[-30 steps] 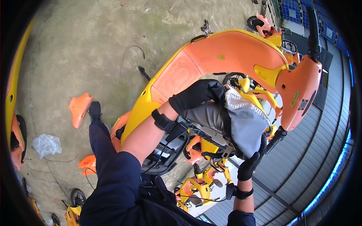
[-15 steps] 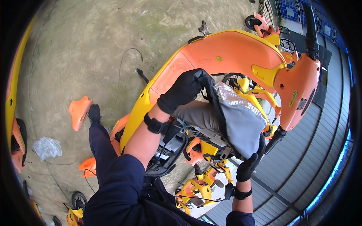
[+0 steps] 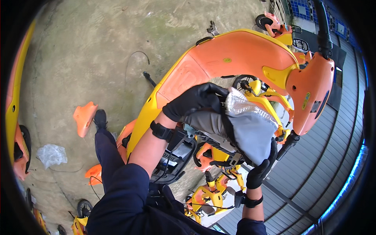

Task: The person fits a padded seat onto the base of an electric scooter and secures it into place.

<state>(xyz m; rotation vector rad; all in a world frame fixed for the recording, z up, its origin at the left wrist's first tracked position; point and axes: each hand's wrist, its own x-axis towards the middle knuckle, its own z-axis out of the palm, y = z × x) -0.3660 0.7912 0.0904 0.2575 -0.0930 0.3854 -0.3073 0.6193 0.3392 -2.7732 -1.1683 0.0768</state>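
A grey cover (image 3: 252,135) with a black edge band and a shiny silver quilted lining (image 3: 244,105) lies over the seat area of an orange-and-yellow scooter (image 3: 235,51). My left hand (image 3: 196,101), in a black glove, is closed on the cover's upper edge beside the lining. At the cover's lower right side is my right hand (image 3: 258,172), also gloved in black. Its fingers stretch along the grey side and the palm faces the cover. What lies under the cover is mostly hidden.
Beneath my left forearm is an open black compartment (image 3: 176,160). The scooter's handlebar (image 3: 323,31) rises at the far right. Loose orange panels (image 3: 84,117), clear plastic wrap (image 3: 52,155) and a thin cable lie on the concrete floor. More scooters (image 3: 207,197) stand beyond.
My left hand has lowered slightly, and the cover's upper corner has come down with it, the silver lining folding outward. My right hand stays in nearly the same place against the cover.
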